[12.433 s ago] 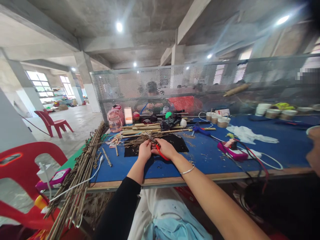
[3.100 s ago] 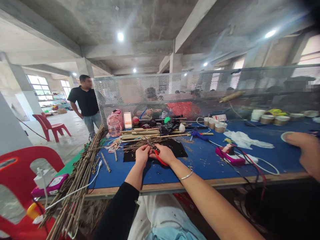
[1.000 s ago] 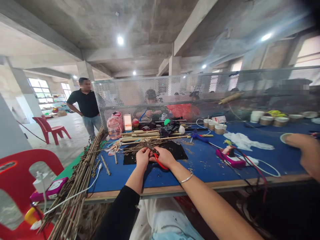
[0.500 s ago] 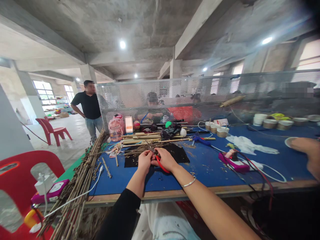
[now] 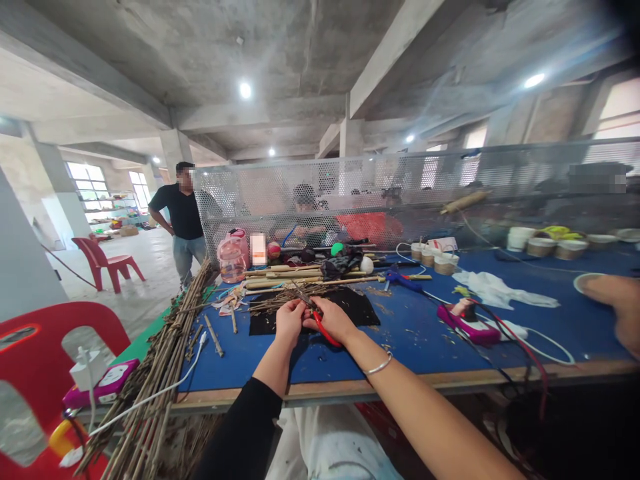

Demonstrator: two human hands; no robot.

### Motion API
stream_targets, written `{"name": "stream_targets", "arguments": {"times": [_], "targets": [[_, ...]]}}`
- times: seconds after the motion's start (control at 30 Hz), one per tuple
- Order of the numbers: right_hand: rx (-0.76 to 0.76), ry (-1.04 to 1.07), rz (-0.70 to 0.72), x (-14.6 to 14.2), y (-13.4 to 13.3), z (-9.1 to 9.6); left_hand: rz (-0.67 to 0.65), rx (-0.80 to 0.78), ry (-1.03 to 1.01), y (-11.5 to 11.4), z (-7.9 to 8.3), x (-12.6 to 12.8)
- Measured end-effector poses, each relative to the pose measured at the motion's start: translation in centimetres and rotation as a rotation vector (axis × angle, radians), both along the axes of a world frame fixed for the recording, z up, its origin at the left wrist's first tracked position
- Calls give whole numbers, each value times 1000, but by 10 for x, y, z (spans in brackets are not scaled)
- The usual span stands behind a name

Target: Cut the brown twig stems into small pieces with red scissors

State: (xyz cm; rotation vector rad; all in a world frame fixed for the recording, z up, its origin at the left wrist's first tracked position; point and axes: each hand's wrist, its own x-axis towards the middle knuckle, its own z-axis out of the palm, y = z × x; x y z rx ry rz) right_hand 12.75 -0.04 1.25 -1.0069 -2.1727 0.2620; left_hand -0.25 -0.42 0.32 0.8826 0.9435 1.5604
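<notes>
My right hand (image 5: 333, 320) is wrapped round a pair of red-handled scissors (image 5: 327, 332), their grey blades pointing up and to the left over the twigs. Beside it, my left hand (image 5: 290, 320) is closed, thumb and fingers pinched together close to the blades; what it pinches is too small and hidden to name. Both hands almost touch above the front of a black mat (image 5: 367, 310). A heap of short thin twigs (image 5: 270, 301) lies on that mat, just beyond my fingers.
Long sticks (image 5: 160, 373) lie bundled along the table's left end, a white cable across them. Bamboo rods (image 5: 285, 273) lie behind the mat. A blue glue gun (image 5: 403, 280) and purple power strip (image 5: 470, 327) are at right. A co-worker's hand (image 5: 613, 297) touches a bowl.
The scissors' blades have shifted slightly in my right hand, and both hands stay in nearly the same place. The standing person at the left has moved a little to the right.
</notes>
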Motion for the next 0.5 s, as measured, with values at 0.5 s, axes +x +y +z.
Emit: {"name": "stream_targets", "arguments": {"times": [0.5], "targets": [[39,-106,-89,2,2,-4,27,-16,82,5,-7,-1]]}}
